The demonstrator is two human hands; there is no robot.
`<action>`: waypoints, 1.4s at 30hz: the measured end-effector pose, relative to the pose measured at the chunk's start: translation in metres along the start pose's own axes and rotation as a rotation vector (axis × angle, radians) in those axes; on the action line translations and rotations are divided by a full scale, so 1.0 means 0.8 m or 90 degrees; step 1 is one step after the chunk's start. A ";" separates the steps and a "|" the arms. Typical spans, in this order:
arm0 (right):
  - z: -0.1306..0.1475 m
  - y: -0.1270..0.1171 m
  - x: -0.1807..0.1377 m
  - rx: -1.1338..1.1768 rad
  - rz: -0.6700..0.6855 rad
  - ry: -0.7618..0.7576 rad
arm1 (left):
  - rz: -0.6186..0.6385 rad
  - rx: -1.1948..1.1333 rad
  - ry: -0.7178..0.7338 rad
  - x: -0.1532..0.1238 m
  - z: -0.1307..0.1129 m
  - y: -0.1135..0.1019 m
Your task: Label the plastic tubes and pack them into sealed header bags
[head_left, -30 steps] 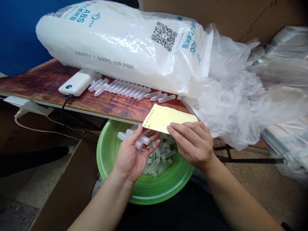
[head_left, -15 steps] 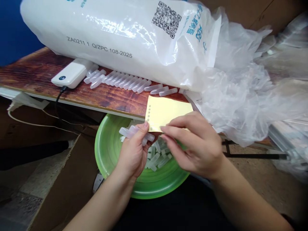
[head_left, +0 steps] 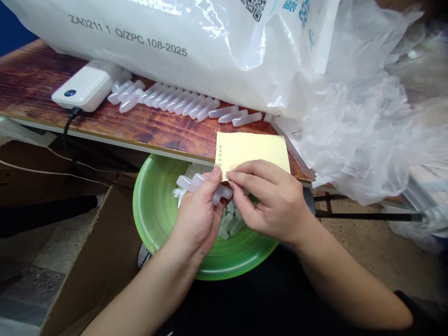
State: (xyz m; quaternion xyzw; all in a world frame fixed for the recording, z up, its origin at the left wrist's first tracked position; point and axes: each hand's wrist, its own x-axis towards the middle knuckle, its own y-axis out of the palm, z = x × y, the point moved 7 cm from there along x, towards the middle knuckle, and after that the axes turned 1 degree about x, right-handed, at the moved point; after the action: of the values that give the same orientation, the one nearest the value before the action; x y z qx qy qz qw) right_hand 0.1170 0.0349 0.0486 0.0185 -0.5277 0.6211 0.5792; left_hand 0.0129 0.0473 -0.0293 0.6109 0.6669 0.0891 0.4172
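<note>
My left hand point(head_left: 198, 212) is closed around a few translucent plastic tubes point(head_left: 196, 183) above a green bowl point(head_left: 157, 214). My right hand point(head_left: 273, 200) pinches at the tubes' right end, fingertips meeting my left thumb. A pale yellow sheet point(head_left: 252, 149) with small dots along its left edge lies on the table edge just behind both hands, partly under my right fingers. More translucent tubes point(head_left: 229, 221) lie in the bowl beneath my hands.
A row of tubes point(head_left: 182, 102) lies on the wooden table point(head_left: 147, 128) beside a white power bank point(head_left: 84, 86) with a black cable. A large white sack point(head_left: 175, 42) and crumpled clear plastic point(head_left: 367, 121) fill the back and right. A cardboard box point(head_left: 101, 261) stands lower left.
My left hand closed on the tubes and rose towards the sheet. My right hand moved left to meet it. The view tilted downward.
</note>
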 end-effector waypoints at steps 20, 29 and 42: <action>-0.003 0.014 0.004 -0.090 0.078 -0.094 | 0.014 -0.045 -0.085 0.001 0.011 0.002; -0.005 0.005 0.006 -0.067 0.022 -0.097 | 0.019 -0.041 -0.062 0.000 0.008 0.001; -0.022 -0.008 -0.004 0.154 -0.192 0.187 | 0.092 -0.118 -0.234 -0.007 0.011 0.013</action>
State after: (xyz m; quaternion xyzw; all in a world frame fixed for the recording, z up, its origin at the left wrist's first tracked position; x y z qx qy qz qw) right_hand 0.1331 0.0432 0.0430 0.0759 -0.3508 0.5823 0.7295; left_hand 0.0260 0.0412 -0.0258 0.6222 0.5229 0.0665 0.5788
